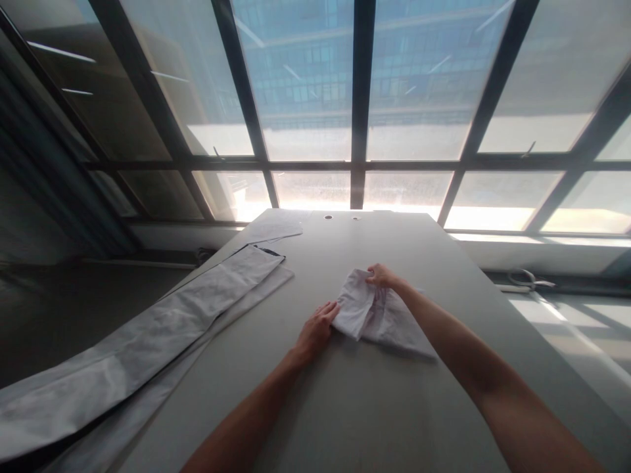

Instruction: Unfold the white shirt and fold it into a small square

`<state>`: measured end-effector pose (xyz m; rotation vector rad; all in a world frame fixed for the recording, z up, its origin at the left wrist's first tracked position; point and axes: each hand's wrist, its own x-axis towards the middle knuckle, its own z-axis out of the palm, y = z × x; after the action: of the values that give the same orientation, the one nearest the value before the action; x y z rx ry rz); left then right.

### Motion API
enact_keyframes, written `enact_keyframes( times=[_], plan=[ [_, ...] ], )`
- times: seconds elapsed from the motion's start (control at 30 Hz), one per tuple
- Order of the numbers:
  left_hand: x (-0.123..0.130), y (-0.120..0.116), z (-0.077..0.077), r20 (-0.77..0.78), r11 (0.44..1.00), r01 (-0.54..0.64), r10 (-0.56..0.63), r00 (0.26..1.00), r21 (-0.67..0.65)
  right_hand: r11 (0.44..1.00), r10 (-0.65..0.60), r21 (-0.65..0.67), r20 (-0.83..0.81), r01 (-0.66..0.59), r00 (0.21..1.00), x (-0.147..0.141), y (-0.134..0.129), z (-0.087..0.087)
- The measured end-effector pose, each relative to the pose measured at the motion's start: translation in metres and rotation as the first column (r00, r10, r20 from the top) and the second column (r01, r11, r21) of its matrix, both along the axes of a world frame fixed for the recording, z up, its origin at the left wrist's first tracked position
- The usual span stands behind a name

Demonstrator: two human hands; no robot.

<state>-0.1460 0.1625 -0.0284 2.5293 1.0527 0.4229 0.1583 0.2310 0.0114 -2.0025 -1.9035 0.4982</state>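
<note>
A pale white-grey cloth, partly folded and wrinkled, lies in front of me on the table; its kind is hard to make out. My right hand pinches its far edge between thumb and fingers. At the cloth's left edge rests my left hand, fingers stretched out and touching the fabric. One loose corner spreads under my right forearm, which hides part of it.
Long grey-white fabric with dark edging lies along the left side of the table and hangs past its edge. Farther back is a thin white sheet. Tall windows stand beyond the table, near a round cable hole.
</note>
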Motion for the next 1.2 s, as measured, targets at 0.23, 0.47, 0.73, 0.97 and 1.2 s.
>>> enact_keyframes(
  times=[0.23,0.47,0.73,0.97,1.2],
  plan=[
    [0.005,0.003,0.004,-0.036,0.986,0.039,-0.034,0.999,0.162,0.996,-0.080,-0.048,-0.236,0.071,0.968,0.007,-0.004,-0.004],
    [0.054,-0.018,0.024,-0.013,0.957,0.071,-0.070,0.997,0.280,0.983,-0.178,-0.031,-0.349,0.179,0.920,0.009,0.002,-0.001],
    [0.066,-0.034,0.004,-0.136,0.954,0.172,-0.142,0.980,0.244,0.965,-0.245,-0.141,-0.185,0.221,0.952,0.015,-0.005,-0.014],
    [0.063,-0.036,0.001,-0.119,0.971,0.132,-0.110,0.987,0.197,0.982,-0.171,-0.091,-0.022,0.168,0.985,0.013,0.002,-0.004],
    [0.063,-0.040,0.001,-0.112,0.976,0.132,-0.114,0.987,0.174,0.976,-0.217,0.005,0.068,0.217,0.974,0.048,-0.027,0.002]
  ],
)
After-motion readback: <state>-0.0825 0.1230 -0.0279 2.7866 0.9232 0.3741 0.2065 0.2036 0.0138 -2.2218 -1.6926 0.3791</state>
